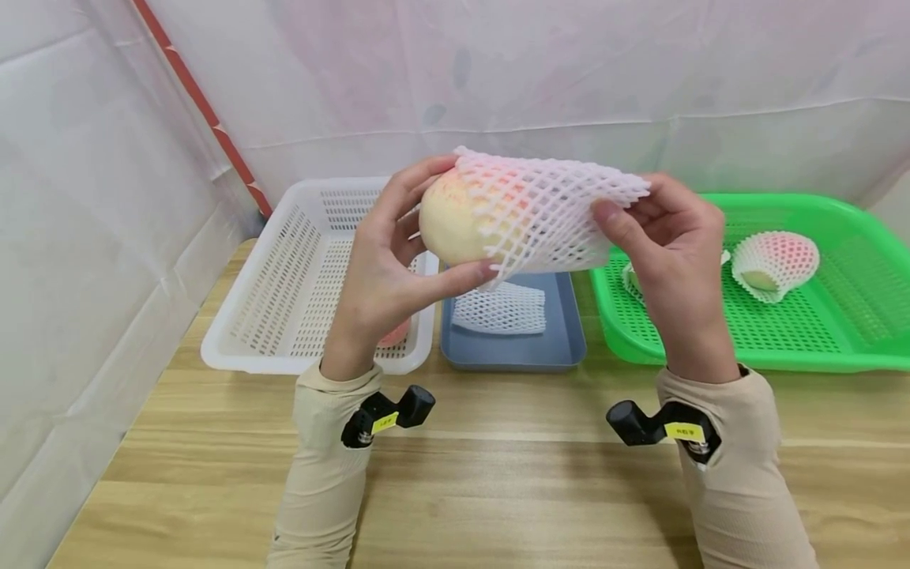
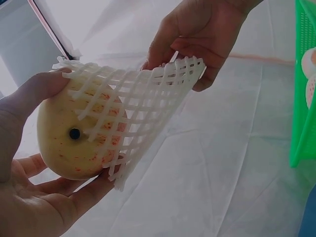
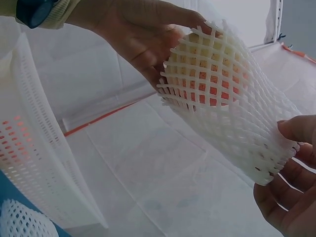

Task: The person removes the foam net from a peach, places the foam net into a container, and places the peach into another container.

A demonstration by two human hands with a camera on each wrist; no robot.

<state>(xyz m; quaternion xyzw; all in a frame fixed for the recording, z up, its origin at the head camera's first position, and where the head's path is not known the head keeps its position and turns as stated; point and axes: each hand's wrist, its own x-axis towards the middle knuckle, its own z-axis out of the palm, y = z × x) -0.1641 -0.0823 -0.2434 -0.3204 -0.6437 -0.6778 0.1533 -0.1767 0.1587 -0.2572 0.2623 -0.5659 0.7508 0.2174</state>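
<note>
In the head view, a pale yellow peach [image 1: 444, 225] with a red blush is held up above the table, partly inside a white foam net sleeve [image 1: 569, 205]. My left hand [image 1: 373, 269] grips the peach, its thumb and fingers round the fruit and the sleeve's open edge. At the sleeve's narrower far end, my right hand [image 1: 682, 245] pinches the net between thumb and fingers. In the left wrist view, the peach's bare end [image 2: 66, 143] shows a small dark spot. Through the mesh in the right wrist view, the peach [image 3: 210, 74] shows its red side.
A white basket [image 1: 245, 316] stands at left, with a reddish fruit [image 1: 394, 335] partly hidden by my left wrist. Between the baskets, a blue-grey tray [image 1: 512, 359] holds a foam net sleeve [image 1: 501, 308]. The green basket [image 1: 817, 356] at right contains a net-wrapped fruit [image 1: 778, 257] and another partly hidden item.
</note>
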